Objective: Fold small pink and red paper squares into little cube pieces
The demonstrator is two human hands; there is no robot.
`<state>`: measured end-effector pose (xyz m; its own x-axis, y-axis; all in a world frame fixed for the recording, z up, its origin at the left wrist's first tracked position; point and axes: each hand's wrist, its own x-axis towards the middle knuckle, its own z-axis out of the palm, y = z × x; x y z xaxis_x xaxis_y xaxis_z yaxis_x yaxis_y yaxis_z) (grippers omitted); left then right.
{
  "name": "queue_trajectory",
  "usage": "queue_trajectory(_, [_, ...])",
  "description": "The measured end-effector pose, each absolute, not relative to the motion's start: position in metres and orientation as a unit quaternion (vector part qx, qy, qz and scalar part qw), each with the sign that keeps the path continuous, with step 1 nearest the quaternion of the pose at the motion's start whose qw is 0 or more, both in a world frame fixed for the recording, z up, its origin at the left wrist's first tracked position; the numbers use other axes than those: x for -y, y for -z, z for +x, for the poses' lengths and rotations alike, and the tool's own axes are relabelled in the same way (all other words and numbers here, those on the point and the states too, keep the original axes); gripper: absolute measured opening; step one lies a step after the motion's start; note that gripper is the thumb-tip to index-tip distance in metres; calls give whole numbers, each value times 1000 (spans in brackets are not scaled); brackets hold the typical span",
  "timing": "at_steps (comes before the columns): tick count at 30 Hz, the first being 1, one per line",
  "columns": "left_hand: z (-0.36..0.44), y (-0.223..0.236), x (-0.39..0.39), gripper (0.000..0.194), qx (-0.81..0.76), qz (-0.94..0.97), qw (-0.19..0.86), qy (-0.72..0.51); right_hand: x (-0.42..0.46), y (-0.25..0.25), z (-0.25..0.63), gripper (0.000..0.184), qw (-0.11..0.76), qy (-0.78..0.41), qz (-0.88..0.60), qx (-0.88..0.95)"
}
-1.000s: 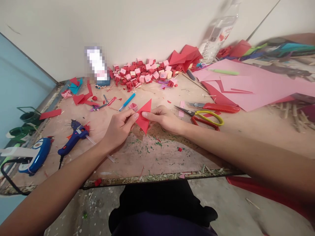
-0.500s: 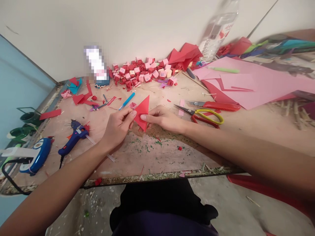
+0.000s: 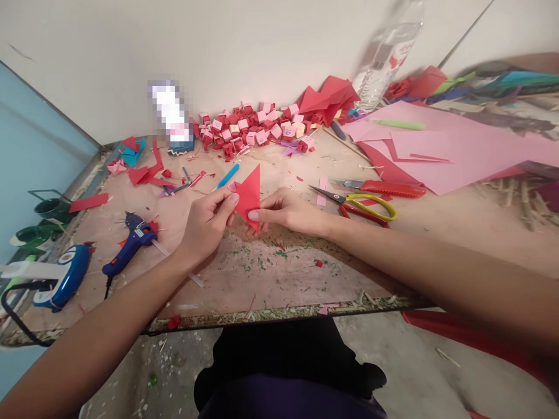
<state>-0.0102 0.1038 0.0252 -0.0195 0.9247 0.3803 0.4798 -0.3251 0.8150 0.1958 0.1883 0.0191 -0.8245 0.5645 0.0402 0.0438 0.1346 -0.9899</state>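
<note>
Between my hands, above the middle of the table, is a folded piece of red paper (image 3: pixel 250 195) shaped like a triangle. My left hand (image 3: pixel 209 218) pinches its left corner between thumb and fingers. My right hand (image 3: pixel 279 210) grips the lower right edge, thumb on the near face and fingers behind, partly hidden. A blue pen (image 3: pixel 227 176) lies just beyond my left hand. To the right of my right hand rest scissors (image 3: pixel 364 203) with yellow and red handles and a red utility knife (image 3: pixel 384 187).
Small folded pink and red paper pieces (image 3: pixel 257 129) are heaped by the wall. A blue glue gun (image 3: pixel 131 241) lies at left, near a blue-and-white device (image 3: pixel 65 276). Pink paper sheets (image 3: pixel 471 142) cover the back right, with a clear bottle (image 3: pixel 386 58) behind. A lit phone (image 3: pixel 169 110) leans on the wall.
The red paper has turned slightly in my hands, its top point shifting a little left and up. My right thumb sits slightly lower on it.
</note>
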Motion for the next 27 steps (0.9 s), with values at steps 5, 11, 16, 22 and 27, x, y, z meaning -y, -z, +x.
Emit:
queue_trajectory(5, [-10,-25,-104,42,-529,658,237,-481,-189,-18,196,41,201,-633,-205,718])
queue_trajectory(11, [-10,-24,-107,45,-526,619,292,-505,-189,-19,196,39,190,-652,-197,707])
queue_trajectory(16, [-9,-26,-109,47,-528,581,328,-526,-189,-18,195,39,189,-663,-194,698])
queue_trajectory(22, [-11,-24,-111,49,-525,565,341,-538,-191,-15,195,37,194,-655,-183,707])
queue_trajectory(27, [-14,-21,-112,50,-522,551,362,-542,-191,-13,196,34,202,-656,-188,703])
